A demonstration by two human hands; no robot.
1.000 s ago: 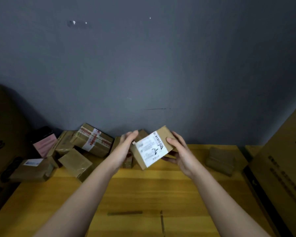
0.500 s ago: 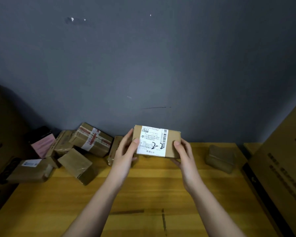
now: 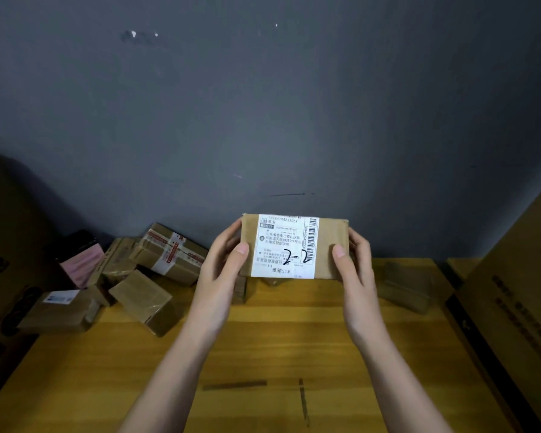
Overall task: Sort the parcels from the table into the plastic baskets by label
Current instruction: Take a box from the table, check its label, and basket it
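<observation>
left hand [image 3: 222, 260] grasps parcel [image 3: 294, 246] left end | parcel aloft over worktop [image 3: 263, 354], label [image 3: 286, 245] "2-2" facing up | right hand [image 3: 355, 264] grasps right end | risk: baskets unseen, misread label could mean wrong basket

Parcel-sorting room; taped parcels [image 3: 172, 250] heaped on wooden table [image 3: 263, 354]; big cartons [image 3: 512, 307] alongside

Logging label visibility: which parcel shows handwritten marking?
The parcel held up in both hands; its white label bears handwritten "2-2". The table's parcels show none.
</observation>
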